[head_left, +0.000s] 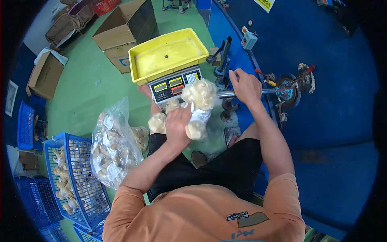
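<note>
A cream, curly-haired stuffed toy point(200, 94) with a white garment is in front of me, above my lap. My left hand point(177, 124) is closed around part of its body; fluffy limbs stick out on both sides of the fingers. My right hand point(246, 86) is raised beside a horizontal metal tube point(267, 91), its fingers curled in. Whatever those fingers hold, if anything, is hidden. Just beyond the toy stands a weighing scale point(167, 88) with small displays and a keypad. On top of it sits a shallow yellow tray point(153, 60) with a small dark spot on its bottom.
To my left lie a clear plastic bag point(115, 149) of similar toys and a blue crate point(70, 141) holding more. Cardboard boxes point(117, 46) stand farther off on the green floor. At right, a blue panel point(322, 121) carries a round metal fitting point(287, 90) and a switch box point(249, 40).
</note>
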Available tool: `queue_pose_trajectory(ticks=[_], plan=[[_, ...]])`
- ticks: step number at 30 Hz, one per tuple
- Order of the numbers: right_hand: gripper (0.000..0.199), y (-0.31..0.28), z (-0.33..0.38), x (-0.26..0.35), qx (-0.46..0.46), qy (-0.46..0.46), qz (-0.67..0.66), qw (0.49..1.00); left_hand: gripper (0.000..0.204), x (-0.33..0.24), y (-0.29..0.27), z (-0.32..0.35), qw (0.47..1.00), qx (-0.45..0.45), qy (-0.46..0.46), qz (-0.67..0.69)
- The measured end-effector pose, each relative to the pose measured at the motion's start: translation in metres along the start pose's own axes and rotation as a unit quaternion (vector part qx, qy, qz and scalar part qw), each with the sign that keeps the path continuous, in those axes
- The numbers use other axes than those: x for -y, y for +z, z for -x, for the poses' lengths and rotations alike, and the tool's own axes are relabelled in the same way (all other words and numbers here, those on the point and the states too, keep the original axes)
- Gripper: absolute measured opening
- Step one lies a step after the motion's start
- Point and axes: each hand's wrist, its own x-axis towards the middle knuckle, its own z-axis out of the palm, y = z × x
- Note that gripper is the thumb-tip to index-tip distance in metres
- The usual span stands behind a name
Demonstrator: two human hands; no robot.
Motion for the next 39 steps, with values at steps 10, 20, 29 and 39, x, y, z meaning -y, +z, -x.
queue_pose_trajectory(ticks=[10,20,29,39], plan=[[0.04,0.015,-0.003,-0.016,-0.068,-0.029,-0.012,0.997,0.057,-0.037,0.022,-0.062,0.999,0.038,-0.01,0.01],[0.04,0.008,0.0,-0.009,-0.055,0.002,-0.016,0.998,0.054,-0.02,0.018,-0.042,0.995,0.048,-0.056,0.066],[0.053,-0.004,-0.003,0.014,0.089,0.042,-0.044,0.994,0.057,0.06,-0.053,0.035,0.993,0.0,-0.119,-0.002],[0.057,0.046,-0.049,-0.114,-0.069,-0.176,0.085,0.978,0.044,0.235,-0.316,0.213,0.712,-0.374,-0.29,-0.519]])
